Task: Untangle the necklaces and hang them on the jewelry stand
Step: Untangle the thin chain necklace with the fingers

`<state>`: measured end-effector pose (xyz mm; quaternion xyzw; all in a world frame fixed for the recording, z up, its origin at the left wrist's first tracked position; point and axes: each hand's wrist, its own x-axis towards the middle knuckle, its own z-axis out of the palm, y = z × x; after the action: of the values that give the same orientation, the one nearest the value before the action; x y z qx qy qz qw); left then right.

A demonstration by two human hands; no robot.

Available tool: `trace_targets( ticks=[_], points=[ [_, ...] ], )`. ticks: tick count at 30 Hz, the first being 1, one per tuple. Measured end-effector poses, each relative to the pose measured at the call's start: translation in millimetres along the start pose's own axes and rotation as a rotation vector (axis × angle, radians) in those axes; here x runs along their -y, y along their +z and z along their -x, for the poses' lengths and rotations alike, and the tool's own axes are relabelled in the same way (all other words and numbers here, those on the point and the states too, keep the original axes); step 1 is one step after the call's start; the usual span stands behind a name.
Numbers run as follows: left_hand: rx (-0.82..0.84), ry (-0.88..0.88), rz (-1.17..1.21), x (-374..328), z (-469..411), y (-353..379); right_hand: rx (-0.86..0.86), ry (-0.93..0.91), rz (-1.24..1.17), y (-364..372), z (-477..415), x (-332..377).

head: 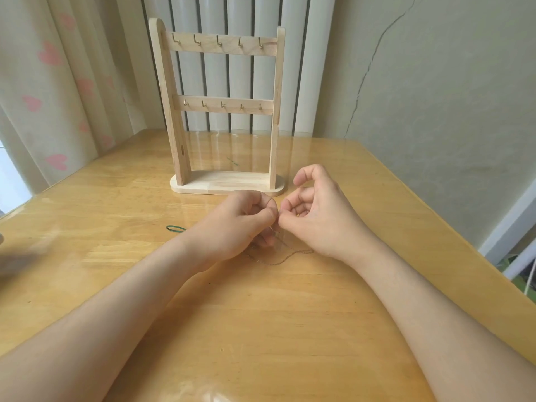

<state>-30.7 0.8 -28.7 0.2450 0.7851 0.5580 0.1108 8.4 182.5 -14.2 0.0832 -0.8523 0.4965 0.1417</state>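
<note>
Thin gold chain necklaces (pixel 290 257) pinched by left hand (pixel 246 220) and right hand (pixel 317 214); wooden hook stand (pixel 224 108) toward far edge, green elastic band (pixel 176 228) leftward.

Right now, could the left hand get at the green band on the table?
Probably yes. The green band lies on the bare table just left of the left hand, nothing between. But that hand pinches the chain, so it would have to let go first.
</note>
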Motion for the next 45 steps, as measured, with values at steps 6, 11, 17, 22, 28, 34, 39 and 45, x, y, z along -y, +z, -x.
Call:
trace_targets(
  ticks=[6,11,17,22,28,34,39,45],
  points=[
    [0.002,0.051,-0.087,-1.8,2.0,0.7,0.023,0.069,-0.018,-1.7,-0.4,1.1],
    [-0.025,0.045,-0.162,-3.0,2.5,3.5,0.062,0.051,-0.013,0.8,-1.2,-1.8],
    [-0.057,0.068,-0.173,-4.5,3.7,4.5,0.083,0.041,0.002,1.4,-1.1,-3.9],
    [-0.074,0.098,-0.157,-5.0,3.8,0.3,0.072,0.038,0.042,1.0,-1.2,-2.5],
    [-0.157,0.296,-0.34,-1.3,2.8,-0.6,0.064,0.104,-0.025,-1.1,-2.8,-4.2],
    [-0.229,0.448,-0.641,-2.7,4.8,0.1,0.103,0.219,-0.145,-3.5,-3.1,-1.3],
    [-0.239,0.513,-0.781,-0.6,7.6,-1.9,0.165,0.264,-0.147,-1.9,-3.1,-1.8],
    [-0.268,0.578,-0.844,-4.7,7.3,-0.2,0.175,0.33,-0.2,-4.4,-3.0,2.0]
  ],
)
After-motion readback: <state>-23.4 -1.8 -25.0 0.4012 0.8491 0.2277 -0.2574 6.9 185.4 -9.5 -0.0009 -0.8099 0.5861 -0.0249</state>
